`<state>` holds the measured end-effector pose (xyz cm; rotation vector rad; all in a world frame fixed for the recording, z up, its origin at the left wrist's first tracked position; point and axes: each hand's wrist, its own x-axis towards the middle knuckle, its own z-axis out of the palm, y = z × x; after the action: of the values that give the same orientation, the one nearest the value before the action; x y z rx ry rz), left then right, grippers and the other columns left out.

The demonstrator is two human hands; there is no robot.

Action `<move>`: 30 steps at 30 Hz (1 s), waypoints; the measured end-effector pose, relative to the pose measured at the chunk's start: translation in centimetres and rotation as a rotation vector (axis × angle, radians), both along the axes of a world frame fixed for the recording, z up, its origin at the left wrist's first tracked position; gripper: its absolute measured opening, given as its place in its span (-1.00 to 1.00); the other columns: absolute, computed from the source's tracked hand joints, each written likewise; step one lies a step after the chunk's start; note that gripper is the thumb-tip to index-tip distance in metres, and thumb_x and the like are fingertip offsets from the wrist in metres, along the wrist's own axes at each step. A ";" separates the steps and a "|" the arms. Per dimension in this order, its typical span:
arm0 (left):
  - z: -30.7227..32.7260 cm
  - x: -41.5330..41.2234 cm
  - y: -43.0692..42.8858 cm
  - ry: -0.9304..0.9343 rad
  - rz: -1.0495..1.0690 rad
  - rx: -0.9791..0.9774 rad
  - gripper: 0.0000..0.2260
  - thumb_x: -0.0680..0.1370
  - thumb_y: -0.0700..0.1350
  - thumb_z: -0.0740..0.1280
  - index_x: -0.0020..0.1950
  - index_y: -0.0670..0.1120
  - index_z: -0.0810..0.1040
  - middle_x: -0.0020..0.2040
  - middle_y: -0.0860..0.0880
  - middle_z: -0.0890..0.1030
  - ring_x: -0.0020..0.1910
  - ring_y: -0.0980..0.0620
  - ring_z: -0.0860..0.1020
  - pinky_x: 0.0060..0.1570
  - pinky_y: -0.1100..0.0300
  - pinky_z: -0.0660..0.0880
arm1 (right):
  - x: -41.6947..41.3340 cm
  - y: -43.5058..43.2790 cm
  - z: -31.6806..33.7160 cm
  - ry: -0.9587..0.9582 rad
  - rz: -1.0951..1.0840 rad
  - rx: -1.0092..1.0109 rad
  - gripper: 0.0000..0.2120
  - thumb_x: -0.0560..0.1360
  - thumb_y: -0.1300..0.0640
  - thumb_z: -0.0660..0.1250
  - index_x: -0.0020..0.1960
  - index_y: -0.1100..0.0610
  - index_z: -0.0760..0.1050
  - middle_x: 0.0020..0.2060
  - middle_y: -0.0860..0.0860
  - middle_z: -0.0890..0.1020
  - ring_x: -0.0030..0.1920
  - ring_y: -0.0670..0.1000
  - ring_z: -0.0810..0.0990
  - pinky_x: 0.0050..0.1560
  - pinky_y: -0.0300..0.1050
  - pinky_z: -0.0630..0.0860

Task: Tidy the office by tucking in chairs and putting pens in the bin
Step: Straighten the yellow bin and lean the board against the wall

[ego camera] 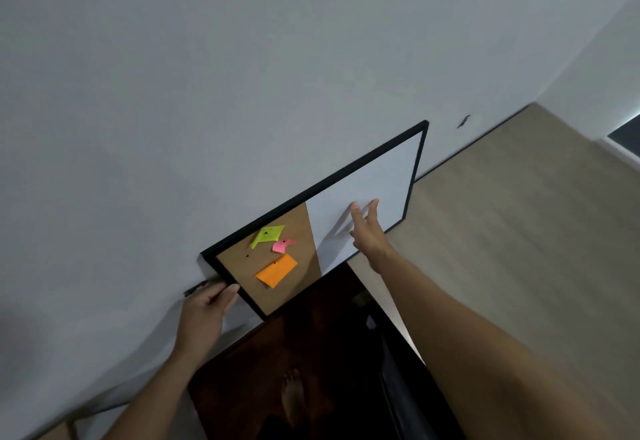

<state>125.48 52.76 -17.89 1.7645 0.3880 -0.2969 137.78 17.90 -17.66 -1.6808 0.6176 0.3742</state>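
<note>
**Black-framed board against wall, both hands on it**

Board: half cork, half whiteboard; long axis runs 8 to 2 o'clock, leaning on the grey wall. Cork half carries green note, pink note, orange note. Left hand: fingers curled round the frame's lower-left corner. Right hand: fingers spread, nothing held, at the white panel; contact unclear. Dark table below, cut off. No chairs or pens visible.
</note>
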 end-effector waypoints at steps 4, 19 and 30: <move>1.1 2.1 -2.8 0.056 0.023 -0.054 -0.83 0.64 -0.05 0.44 0.06 -0.12 0.76 -0.01 -0.01 0.80 0.10 0.09 0.74 0.22 0.08 0.61 | 1.1 -1.7 0.5 -0.024 -0.050 0.020 0.03 0.35 -0.68 0.17 0.59 -0.41 -0.33 0.72 0.00 -0.05 0.66 0.25 0.17 0.58 0.38 0.25; 1.3 10.0 -15.9 0.089 -0.030 -0.107 -0.88 0.63 -0.05 0.46 -0.07 0.03 0.78 -0.04 0.05 0.80 0.10 0.12 0.75 0.09 0.25 0.62 | 7.2 -11.8 -1.2 -0.113 -0.187 0.013 -0.16 0.34 -0.70 0.15 0.44 -0.65 -0.27 0.71 -0.09 -0.06 0.67 0.25 0.14 0.54 0.45 0.27; 0.4 13.6 -24.1 0.019 -0.032 -0.077 -0.79 0.61 0.15 0.43 -0.21 0.22 0.73 -0.13 0.06 0.74 0.00 0.07 0.70 0.14 0.14 0.55 | 11.3 -18.7 -1.7 -0.138 -0.218 0.021 -0.12 0.36 -0.69 0.11 0.52 -0.54 -0.26 0.71 -0.10 0.01 0.64 0.27 0.22 0.57 0.36 0.28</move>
<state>139.06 28.70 -17.54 1.6952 0.3572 -0.3472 149.13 -0.82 -19.37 -1.5858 0.6833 0.1067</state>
